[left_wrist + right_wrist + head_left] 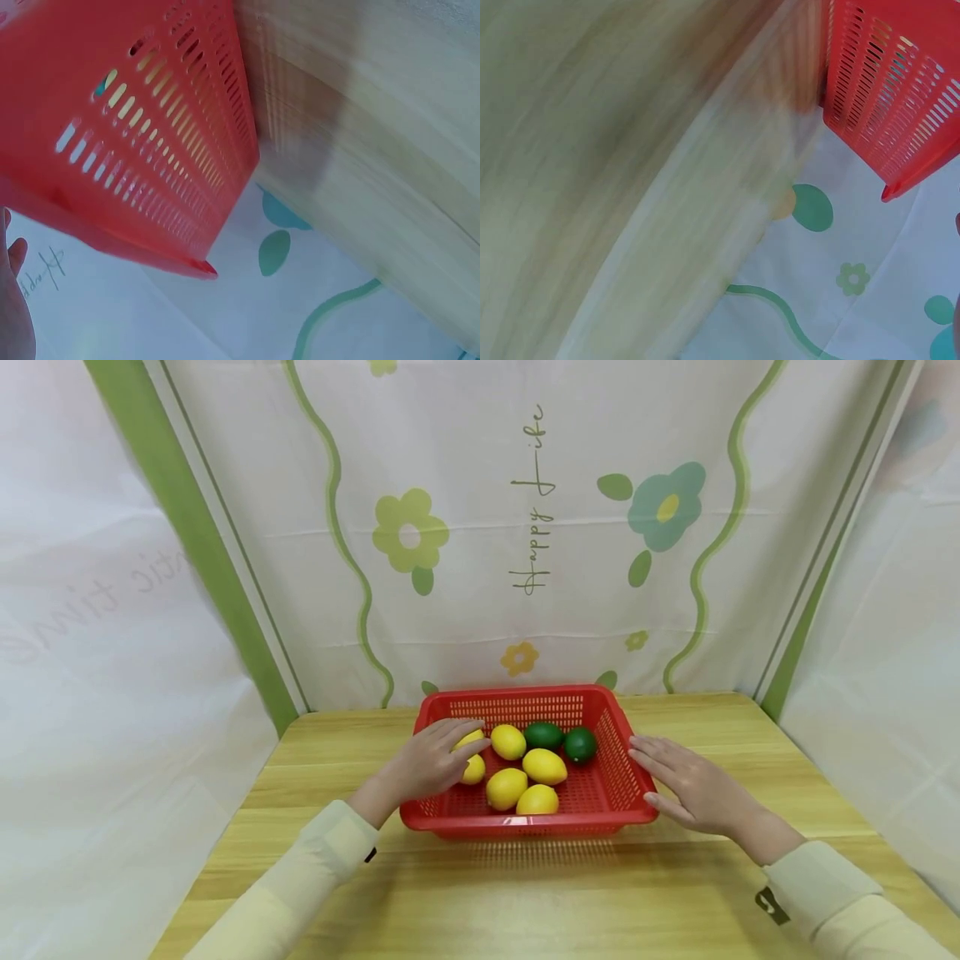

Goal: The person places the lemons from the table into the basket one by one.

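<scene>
A red plastic basket with slotted walls sits on the wooden table. Inside lie several yellow lemons and two dark green fruits, which look like limes or green lemons. My left hand reaches over the basket's left side, above two lemons that it partly hides; its fingers look extended and hold no fruit. Beside the right rim is my right hand, fingers straight, fingertips at or touching the rim. In the left wrist view the basket wall fills the upper left; in the right wrist view the basket is upper right.
The wooden table extends around the basket on its sides and front. A white curtain printed with flowers and green wavy lines hangs behind, and pale fabric panels stand at both sides.
</scene>
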Tool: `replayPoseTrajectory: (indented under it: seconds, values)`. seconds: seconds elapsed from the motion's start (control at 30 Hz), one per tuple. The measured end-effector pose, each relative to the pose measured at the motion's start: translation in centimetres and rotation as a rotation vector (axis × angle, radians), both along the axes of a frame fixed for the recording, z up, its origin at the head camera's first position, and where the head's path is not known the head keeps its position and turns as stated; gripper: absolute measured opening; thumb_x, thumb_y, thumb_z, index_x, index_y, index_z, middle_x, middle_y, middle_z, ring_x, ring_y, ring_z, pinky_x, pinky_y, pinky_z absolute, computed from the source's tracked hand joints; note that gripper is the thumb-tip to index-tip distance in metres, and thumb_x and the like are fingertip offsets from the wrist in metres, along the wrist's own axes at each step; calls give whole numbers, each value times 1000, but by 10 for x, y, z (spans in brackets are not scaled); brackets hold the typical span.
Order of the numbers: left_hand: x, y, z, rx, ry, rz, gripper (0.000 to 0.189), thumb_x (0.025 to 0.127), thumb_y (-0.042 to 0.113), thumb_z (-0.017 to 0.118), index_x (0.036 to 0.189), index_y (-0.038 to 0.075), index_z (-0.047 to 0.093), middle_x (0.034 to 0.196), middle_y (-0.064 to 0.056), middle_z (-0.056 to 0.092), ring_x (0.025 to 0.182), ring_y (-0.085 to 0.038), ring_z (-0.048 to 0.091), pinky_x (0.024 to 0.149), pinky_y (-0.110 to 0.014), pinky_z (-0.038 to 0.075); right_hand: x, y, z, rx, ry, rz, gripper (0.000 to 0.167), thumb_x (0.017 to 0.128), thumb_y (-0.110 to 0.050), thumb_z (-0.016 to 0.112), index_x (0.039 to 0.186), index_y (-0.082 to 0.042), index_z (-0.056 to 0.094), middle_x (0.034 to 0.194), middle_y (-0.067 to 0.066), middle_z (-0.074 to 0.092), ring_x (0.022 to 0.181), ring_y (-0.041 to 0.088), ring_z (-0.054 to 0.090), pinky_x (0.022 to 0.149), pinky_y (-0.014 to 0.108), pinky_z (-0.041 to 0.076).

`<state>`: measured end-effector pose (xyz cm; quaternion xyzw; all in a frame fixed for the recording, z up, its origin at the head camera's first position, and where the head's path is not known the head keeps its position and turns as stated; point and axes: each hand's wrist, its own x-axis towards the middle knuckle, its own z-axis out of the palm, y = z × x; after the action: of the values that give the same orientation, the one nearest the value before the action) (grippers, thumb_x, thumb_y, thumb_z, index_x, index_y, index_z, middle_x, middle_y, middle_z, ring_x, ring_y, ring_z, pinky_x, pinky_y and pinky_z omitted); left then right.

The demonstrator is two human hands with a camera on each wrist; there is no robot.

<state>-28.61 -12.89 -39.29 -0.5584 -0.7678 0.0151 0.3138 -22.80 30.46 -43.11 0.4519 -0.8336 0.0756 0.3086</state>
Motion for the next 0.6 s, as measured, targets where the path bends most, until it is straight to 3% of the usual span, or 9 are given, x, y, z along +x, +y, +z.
replayPoseTrajectory:
  seconds: [0.6]
  values:
    - [-1,-23,-1,123,37,-11,60,69,8,84,123,2,59,128,-21,56,116,-34,55,97,-45,48,-4,2,13,-52,26,-69,69,103,-51,33,130,8,57,132,25,55,121,41,52,116,31,19]
